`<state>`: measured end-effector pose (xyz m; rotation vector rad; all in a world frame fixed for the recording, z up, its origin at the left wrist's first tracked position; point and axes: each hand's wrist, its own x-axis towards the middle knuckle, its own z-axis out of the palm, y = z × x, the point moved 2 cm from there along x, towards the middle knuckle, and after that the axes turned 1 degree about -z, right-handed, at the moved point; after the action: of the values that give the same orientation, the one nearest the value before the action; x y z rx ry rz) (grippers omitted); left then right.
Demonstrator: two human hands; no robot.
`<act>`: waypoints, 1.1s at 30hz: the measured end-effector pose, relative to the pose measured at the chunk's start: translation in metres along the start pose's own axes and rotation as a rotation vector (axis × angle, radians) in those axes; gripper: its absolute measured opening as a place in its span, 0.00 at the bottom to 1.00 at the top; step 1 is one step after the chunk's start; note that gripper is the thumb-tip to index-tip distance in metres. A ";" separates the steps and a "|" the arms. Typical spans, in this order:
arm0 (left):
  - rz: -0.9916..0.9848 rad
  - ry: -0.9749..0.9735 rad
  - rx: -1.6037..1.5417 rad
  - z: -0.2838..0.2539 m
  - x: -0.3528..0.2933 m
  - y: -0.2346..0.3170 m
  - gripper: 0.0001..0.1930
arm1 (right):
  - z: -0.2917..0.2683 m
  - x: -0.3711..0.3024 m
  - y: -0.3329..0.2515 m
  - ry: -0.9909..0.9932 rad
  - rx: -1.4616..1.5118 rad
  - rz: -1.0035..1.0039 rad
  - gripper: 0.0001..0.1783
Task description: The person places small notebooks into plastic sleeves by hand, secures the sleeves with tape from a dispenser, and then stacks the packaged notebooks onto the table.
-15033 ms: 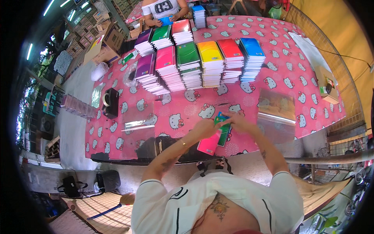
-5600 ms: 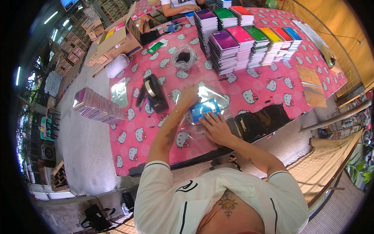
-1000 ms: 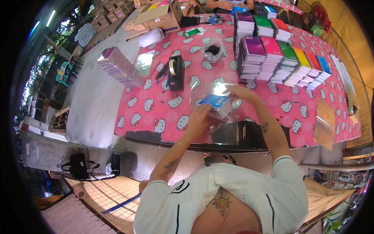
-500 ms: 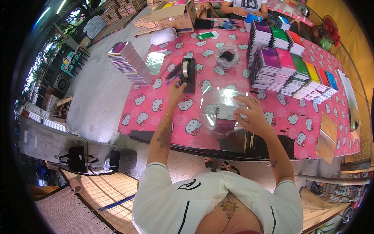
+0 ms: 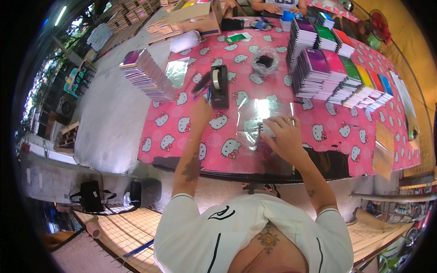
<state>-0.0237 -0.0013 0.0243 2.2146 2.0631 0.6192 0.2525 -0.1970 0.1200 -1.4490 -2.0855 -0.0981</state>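
Observation:
My right hand (image 5: 283,136) lies over a small spiral notebook (image 5: 267,129), its fingers stretched out and spread on the cover. Clear glossy plastic film (image 5: 249,123) lies around and under the notebook, with strong glare on it. My left hand (image 5: 201,113) is at the near end of a black tape dispenser (image 5: 221,98) that carries a roll of tape (image 5: 216,79). The fingers of that hand point away and are hidden, so what they touch is unclear. Several pens (image 5: 200,91) lie just left of the dispenser.
Stacks of coloured notebooks (image 5: 314,61) stand at the right; another tall stack (image 5: 145,75) stands at the left edge. A clear round tub (image 5: 265,61) sits mid-table. Behind are a cardboard box (image 5: 195,20) and a person (image 5: 278,7) across the table. A brown board (image 5: 383,150) lies at the right.
My left hand has drawn slightly toward me, its fingers now out of sight. My right hand has come down flatter over the notebook. The view has shifted a little.

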 end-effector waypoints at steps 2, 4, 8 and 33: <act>0.211 -0.137 -0.498 -0.005 -0.020 0.022 0.10 | 0.003 -0.001 -0.001 -0.005 -0.065 0.035 0.21; 0.411 -0.334 -0.888 -0.017 -0.044 0.053 0.09 | 0.004 0.000 -0.003 -0.040 -0.088 0.066 0.22; 0.575 -0.648 -1.102 -0.021 -0.057 0.104 0.12 | 0.010 0.009 -0.006 -0.132 -0.036 0.084 0.22; 0.590 -0.346 -0.827 0.012 -0.073 0.185 0.42 | 0.060 -0.065 0.067 -0.012 0.798 0.048 0.22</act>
<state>0.1531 -0.0888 0.0510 2.1311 0.7458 0.8372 0.3014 -0.2011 0.0204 -0.9887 -1.7695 0.6850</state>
